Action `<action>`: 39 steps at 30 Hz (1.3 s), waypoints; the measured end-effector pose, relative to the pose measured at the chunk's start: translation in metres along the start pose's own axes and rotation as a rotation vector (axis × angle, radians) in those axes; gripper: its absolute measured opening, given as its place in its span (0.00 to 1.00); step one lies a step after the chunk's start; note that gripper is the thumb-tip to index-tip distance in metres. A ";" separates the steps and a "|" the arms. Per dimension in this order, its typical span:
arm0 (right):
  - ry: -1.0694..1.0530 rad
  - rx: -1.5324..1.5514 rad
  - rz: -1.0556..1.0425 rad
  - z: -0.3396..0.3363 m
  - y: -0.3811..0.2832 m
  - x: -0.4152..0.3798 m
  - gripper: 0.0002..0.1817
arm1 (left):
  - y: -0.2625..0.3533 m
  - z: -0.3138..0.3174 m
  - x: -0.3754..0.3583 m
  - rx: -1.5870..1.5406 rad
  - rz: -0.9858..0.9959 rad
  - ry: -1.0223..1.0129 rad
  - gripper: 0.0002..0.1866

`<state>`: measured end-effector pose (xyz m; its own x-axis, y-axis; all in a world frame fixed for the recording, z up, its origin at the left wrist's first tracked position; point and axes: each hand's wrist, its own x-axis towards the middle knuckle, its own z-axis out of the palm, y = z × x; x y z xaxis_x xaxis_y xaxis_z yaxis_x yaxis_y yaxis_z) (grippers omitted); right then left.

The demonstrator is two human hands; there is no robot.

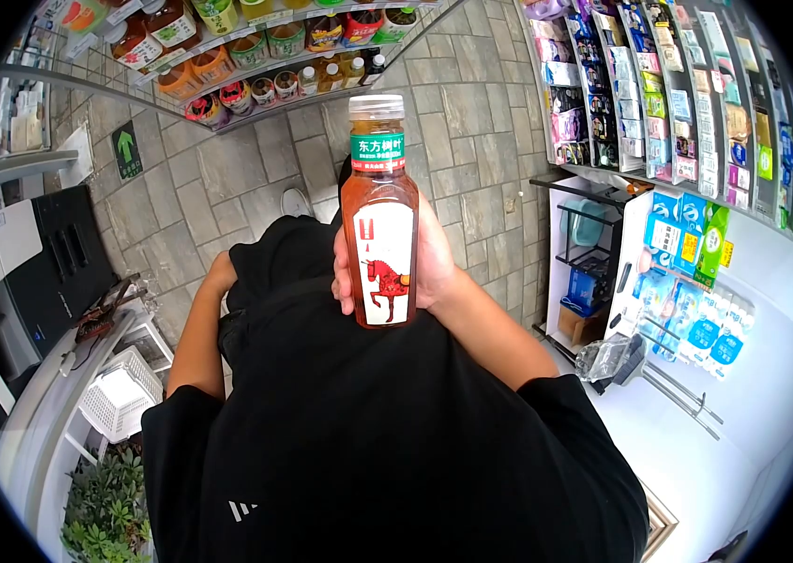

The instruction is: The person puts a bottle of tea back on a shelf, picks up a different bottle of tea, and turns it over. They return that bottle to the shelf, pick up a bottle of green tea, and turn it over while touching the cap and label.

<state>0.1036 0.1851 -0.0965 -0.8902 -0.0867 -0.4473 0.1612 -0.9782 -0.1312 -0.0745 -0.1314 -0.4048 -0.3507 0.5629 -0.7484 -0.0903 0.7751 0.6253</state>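
Note:
My right hand (432,253) is wrapped round a bottle of reddish-brown tea (382,220), held upright in front of my chest. The bottle has a clear cap, a green and red neck band with Chinese lettering, and a white front label with a red horse. Fingertips show along its left side, while the palm is behind and to the right. Down by my left thigh hangs my left hand (220,274), close to the black clothing. Its fingers are mostly hidden, so their pose cannot be made out.
Shelves of bottled drinks (265,56) stand ahead on the grey tiled floor (471,113). Packaged goods fill a rack (678,94) at the right, above a white counter. To the left are a black and white machine (30,272), a white basket (122,394) and a plant (105,507).

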 end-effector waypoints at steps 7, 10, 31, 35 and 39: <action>0.000 -0.016 0.005 -0.001 0.001 0.000 0.50 | 0.002 -0.002 -0.003 0.039 -0.015 0.039 0.14; -0.011 -0.016 0.003 -0.001 0.001 0.000 0.49 | 0.011 -0.001 -0.009 -0.085 -0.008 0.052 0.11; 0.019 -0.083 0.123 0.032 0.017 0.009 0.49 | -0.093 0.000 0.010 0.173 0.002 0.029 0.15; 0.001 -0.115 0.182 0.047 0.025 0.014 0.48 | -0.108 -0.003 -0.005 0.299 -0.060 0.014 0.19; -0.068 -0.163 0.230 0.061 0.040 0.020 0.47 | -0.051 -0.017 -0.050 0.244 -0.039 0.038 0.16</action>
<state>0.0661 0.1325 -0.0565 -0.8480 -0.3201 -0.4224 0.4234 -0.8885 -0.1767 -0.0684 -0.2044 -0.3956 -0.3868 0.5236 -0.7591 0.1214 0.8449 0.5209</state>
